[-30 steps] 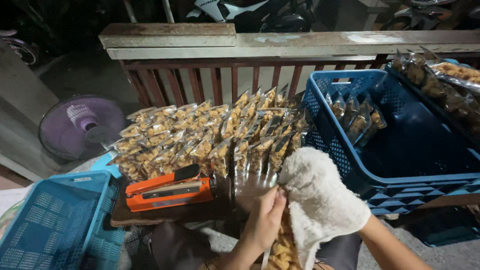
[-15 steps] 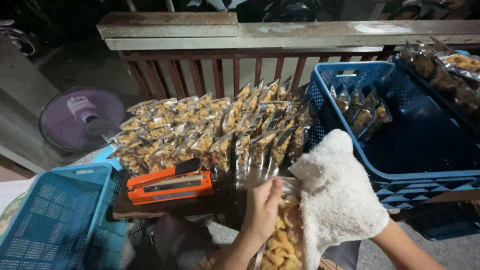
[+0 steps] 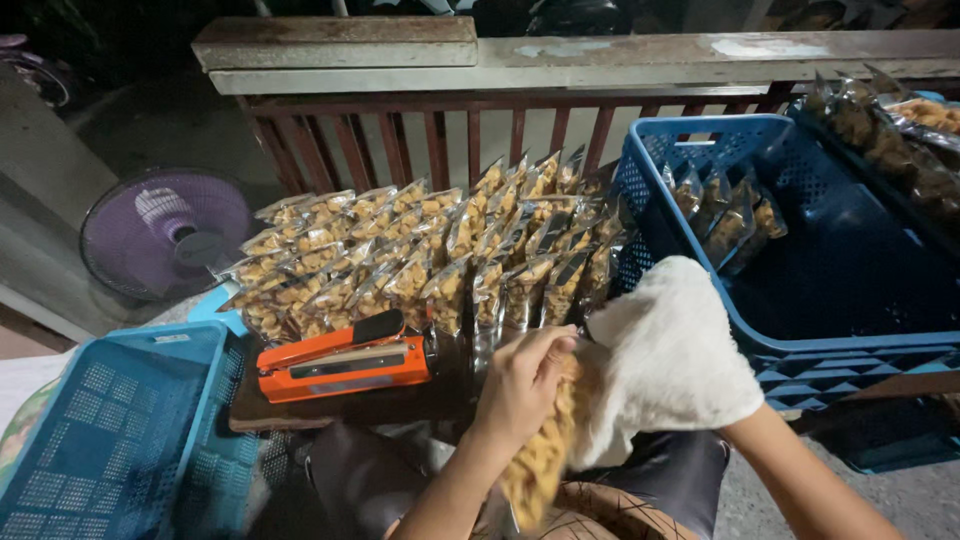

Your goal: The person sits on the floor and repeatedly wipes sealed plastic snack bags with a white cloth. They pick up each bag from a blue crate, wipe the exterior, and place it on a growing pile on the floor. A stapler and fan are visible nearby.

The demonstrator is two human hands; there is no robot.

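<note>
Head view: bare left hand [image 3: 522, 385] pinches a clear crinkly plastic bag of golden fried snacks [image 3: 540, 455]; right hand, in a fluffy white cloth mitt [image 3: 665, 360], clasps its side.

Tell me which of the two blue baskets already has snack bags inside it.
The dark blue basket on the right: several filled snack bags stand against its far wall. The lighter blue basket at lower left shows none inside.
</note>
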